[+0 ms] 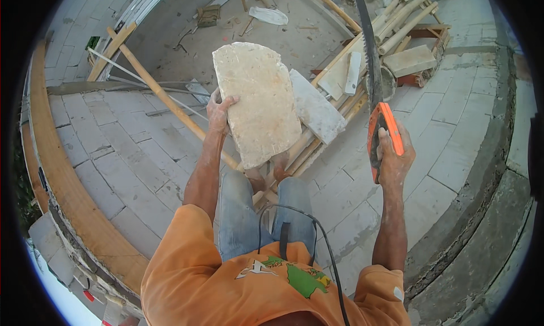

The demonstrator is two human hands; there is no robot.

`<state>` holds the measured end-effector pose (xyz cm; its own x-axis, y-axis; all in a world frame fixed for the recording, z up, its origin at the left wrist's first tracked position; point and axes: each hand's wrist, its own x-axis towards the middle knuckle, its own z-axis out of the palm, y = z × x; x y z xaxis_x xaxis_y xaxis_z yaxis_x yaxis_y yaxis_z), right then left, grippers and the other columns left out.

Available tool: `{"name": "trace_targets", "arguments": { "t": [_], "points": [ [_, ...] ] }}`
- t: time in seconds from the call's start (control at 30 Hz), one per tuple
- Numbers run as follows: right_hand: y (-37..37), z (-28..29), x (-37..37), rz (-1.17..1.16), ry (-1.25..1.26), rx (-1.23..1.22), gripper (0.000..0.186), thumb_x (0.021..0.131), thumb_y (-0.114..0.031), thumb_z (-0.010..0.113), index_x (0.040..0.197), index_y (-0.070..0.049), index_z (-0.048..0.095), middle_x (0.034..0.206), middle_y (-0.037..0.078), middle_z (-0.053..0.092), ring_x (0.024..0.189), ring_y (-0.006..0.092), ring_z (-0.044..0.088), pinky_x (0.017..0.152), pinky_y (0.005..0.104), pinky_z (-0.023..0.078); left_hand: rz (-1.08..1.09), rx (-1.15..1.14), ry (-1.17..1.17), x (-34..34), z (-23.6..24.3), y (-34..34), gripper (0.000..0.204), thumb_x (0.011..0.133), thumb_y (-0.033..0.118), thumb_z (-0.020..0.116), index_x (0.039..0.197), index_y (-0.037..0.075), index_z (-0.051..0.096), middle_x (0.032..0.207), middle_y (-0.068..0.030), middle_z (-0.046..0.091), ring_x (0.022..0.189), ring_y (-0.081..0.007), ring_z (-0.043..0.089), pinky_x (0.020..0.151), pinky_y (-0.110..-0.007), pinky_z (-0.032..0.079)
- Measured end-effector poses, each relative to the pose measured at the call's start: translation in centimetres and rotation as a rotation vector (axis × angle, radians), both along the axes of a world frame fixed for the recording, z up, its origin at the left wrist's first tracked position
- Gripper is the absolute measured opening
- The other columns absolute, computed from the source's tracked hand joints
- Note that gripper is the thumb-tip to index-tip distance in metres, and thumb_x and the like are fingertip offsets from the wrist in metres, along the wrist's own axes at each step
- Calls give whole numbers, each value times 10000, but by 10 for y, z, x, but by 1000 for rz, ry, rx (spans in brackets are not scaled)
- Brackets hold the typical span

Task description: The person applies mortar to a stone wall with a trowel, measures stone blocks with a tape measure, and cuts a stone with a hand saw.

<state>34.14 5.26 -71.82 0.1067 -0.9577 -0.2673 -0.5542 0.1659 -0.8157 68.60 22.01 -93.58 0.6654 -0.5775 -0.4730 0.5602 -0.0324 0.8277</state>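
The left hand grips the left edge of a pale, rough-edged slab, thumb on its upper face and other fingers partly hidden behind it; the right hand is closed around the orange handle of a hand saw. The slab is held up in front of the knees, its long axis running away from the body and leaning slightly left at the far end. The blade points away nearly parallel to that axis, off to the slab's right and apart from it, so the left hand is the nearer one. Behind the slab's right edge, a greyish slab lies slantwise by wooden poles. Farther out are jeans-clad legs, pale blockwork and a bare cut block.
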Motion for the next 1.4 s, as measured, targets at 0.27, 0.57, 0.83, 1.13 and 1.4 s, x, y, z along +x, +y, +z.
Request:
{"name": "trace_targets", "arguments": {
  "t": [0.27,0.57,0.83,1.13,1.4],
  "points": [
    [1,-193,-38,14,-99,-4,483,907,-109,688,1340,48,544,1147,98,605,1012,157,579,905,318,480,-41,1,115,-62,-194,-98,765,696,78,774,1363,-87,437,1133,-202,628,937,-272,670,801,-369,579],
    [27,-397,-58,23,-89,-40,518,915,-160,708,1350,56,530,1180,121,632,997,160,618,886,313,509,-262,-32,156,-127,-385,-159,729,694,64,773,1347,-62,475,1103,-190,642,937,-282,682,797,-388,597],
    [41,-530,-58,-79,-131,93,494,907,-145,700,1331,60,552,1232,148,629,1113,201,607,966,338,481,-396,-15,195,-142,-493,-157,703,721,60,744,1352,-72,466,1154,-205,611,969,-292,674,810,-402,602],
    [50,-576,-71,-47,-164,-33,519,904,-143,703,1344,70,529,1211,139,636,1093,194,614,945,336,496,-402,-101,231,-151,-518,-169,654,752,60,717,1335,-80,457,1146,-208,607,985,-297,676,799,-401,612],
    [46,-587,-77,-24,-114,-59,524,909,-143,703,1338,94,516,1204,163,635,1081,197,618,932,341,503,-501,-96,199,-159,-538,-170,596,816,132,698,1327,-76,474,1159,-203,613,988,-282,675,826,-387,602]
  ]
}}
